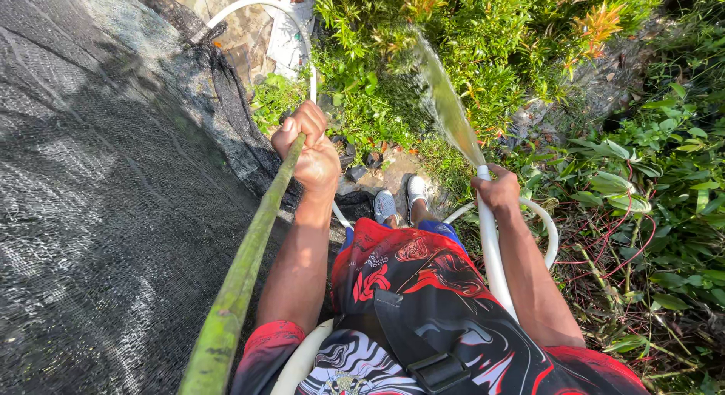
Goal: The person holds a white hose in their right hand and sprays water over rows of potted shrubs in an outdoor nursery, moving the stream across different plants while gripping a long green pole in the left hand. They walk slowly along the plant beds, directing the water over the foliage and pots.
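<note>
Hose [492, 251] is gripped by the right hand [497, 191], pole [242, 274] clenched by the left hand [308, 149]; spray could be misdirected if the grip loosens.

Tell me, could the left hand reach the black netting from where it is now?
Probably yes. The left hand is shut around the green pole, which runs right alongside the black netting. Nothing lies between them, though the hand would have to let go of the pole.
</note>
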The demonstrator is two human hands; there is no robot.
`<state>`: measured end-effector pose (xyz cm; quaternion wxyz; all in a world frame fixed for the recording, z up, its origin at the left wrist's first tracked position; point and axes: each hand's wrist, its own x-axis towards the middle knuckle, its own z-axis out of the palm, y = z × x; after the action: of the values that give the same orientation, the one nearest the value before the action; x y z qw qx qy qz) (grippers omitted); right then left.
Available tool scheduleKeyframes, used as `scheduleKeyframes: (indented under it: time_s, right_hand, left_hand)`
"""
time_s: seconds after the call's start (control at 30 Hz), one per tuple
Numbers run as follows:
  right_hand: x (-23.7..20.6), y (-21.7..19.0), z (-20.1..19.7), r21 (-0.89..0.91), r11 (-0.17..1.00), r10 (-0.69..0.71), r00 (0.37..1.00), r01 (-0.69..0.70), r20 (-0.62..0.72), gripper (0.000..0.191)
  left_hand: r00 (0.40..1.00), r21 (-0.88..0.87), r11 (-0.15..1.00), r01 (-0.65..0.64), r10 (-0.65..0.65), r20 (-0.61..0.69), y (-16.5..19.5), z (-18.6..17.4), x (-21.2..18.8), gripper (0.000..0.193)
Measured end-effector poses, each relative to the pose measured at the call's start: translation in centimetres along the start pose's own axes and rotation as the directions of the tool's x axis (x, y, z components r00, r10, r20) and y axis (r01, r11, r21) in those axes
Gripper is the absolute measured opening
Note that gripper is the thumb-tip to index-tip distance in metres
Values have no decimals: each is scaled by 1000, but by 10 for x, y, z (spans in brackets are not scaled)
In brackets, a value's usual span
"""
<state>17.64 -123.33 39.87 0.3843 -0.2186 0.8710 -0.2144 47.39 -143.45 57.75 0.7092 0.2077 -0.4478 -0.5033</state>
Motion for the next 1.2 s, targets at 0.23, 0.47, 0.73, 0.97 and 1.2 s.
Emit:
scheduleKeyframes:
  time_s: [0.23, 0.47, 0.73, 0.97, 1.2]
  right_hand:
    - [6, -40, 1, 8, 1000, 18, 998, -18, 62, 66]
    - [21, -48, 21, -44, 993, -105, 992, 109, 74, 62]
    - [41, -32, 0, -10, 978, -206, 971, 209, 126, 66]
    - [63, -59, -27, -26, 966, -247, 951, 256, 186, 66]
    - [84, -112, -28, 79, 972, -233, 946, 221, 226, 64]
  left_hand:
    - [998, -20, 999, 25, -26, -50, 8, -15, 12, 40]
    - [996, 29, 1000, -2, 4, -85, 13, -40, -5, 41]
    - [990, 95, 993, -69, 80, -117, 15, -18, -54, 41]
    - [974, 96, 994, -60, 79, -213, 27, 2, -48, 41]
    - [964, 194, 978, -78, 123, -235, 39, 5, -13, 40]
